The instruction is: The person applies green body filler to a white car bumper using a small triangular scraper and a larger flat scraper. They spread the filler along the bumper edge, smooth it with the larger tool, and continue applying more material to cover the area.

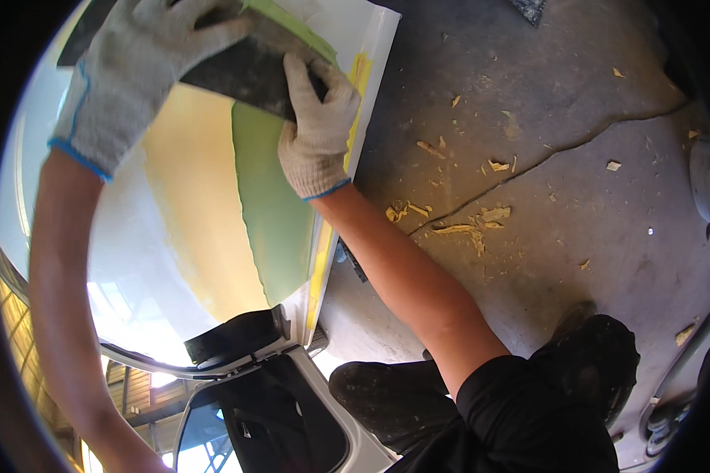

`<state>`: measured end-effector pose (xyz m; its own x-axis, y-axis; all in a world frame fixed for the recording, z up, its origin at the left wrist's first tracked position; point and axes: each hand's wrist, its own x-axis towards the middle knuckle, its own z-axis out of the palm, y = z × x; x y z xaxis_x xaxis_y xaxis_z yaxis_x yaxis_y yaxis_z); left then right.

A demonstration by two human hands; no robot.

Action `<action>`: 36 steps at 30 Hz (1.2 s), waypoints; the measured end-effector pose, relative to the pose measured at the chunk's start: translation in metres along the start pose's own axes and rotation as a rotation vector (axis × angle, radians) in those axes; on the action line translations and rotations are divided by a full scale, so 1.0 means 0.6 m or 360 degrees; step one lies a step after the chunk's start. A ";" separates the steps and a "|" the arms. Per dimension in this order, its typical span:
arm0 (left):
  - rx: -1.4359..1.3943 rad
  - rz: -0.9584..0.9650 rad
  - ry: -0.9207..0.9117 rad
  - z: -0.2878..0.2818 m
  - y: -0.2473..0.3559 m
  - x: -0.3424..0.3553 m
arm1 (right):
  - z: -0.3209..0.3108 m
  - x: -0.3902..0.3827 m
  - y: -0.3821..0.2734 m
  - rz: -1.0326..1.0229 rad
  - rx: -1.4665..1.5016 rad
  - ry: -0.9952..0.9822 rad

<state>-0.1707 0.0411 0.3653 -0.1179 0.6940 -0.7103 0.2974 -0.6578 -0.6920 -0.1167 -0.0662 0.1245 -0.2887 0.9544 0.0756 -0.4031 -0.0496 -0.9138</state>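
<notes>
My left hand, in a grey-white knit glove with a blue cuff edge, grips a wide black spreader from its left side. On the spreader's right end, my right hand is closed with thumb and fingers pinching it. The spreader lies across a white vehicle panel. Along its far edge runs a strip of green filler. Nearer to me, a smooth green filler band covers the panel beside a tan sanded-looking patch. Yellow masking tape follows the panel's right edge.
Yellowish scraps litter the grey floor, which a dark cable-like line crosses. A vehicle window with black trim stands below the panel. My dark-trousered legs are at the lower middle. A hose-like tube curves at right.
</notes>
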 end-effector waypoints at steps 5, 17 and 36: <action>-0.0183 0.0015 -0.0123 -0.063 0.040 -0.043 | -0.055 -0.035 -0.022 0.0026 0.0042 -0.0205; -0.0164 -0.0033 -0.0311 -0.102 0.018 -0.011 | -0.081 0.009 -0.029 0.0048 0.0192 -0.0149; -0.0209 -0.0415 0.0044 -0.171 -0.005 -0.038 | -0.206 0.075 -0.013 0.1406 0.1484 -0.0709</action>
<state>-0.0715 0.0573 0.3967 -0.1811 0.8437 -0.5053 0.3807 -0.4136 -0.8270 -0.0194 0.0135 0.0857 -0.9365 0.3342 -0.1060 -0.3202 -0.9384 -0.1300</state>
